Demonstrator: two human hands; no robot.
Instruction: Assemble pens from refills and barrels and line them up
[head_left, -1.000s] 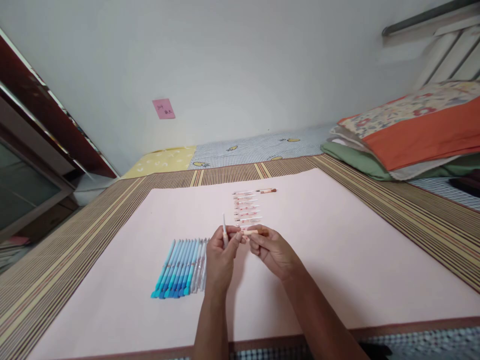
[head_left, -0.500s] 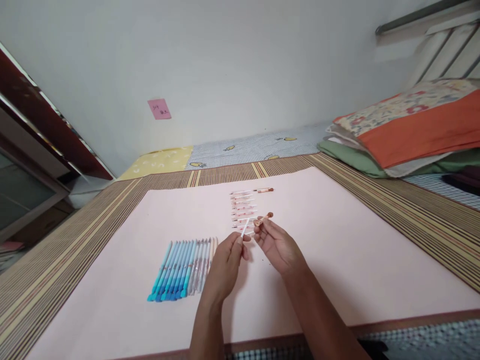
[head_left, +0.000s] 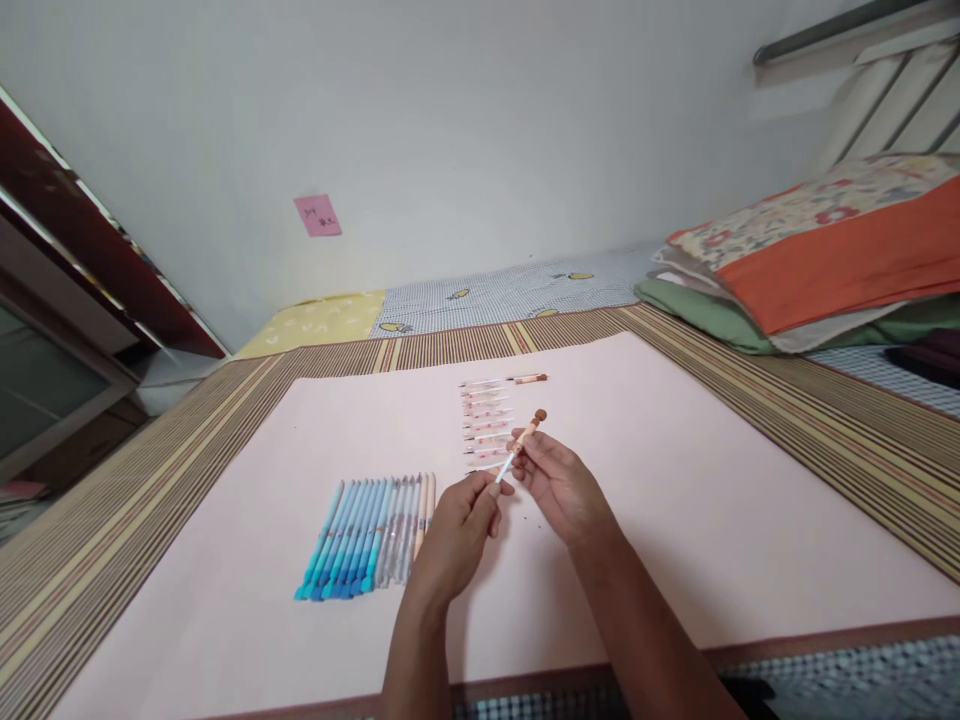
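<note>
My left hand pinches a thin white pen refill. Between the fingers of my right hand is a peach pen barrel with a brown knob at its far end. The refill's upper end meets the lower end of the barrel, in one slanting line; how deep it sits inside is hidden by my fingers. Beyond my hands, several slim pale pieces with dark tips lie in a column. A brown-ended pen piece rests at the top of that column.
Left of my hands lie blue pens, clear pens and peach pens in a row. Everything lies on a pale pink sheet over a striped mat. Folded bedding is piled at the back right.
The white refill and the peach barrel were apart with their ends crossing; now they are lined up and joined. My left hand has shifted slightly right, and the barrel points more steeply away.
</note>
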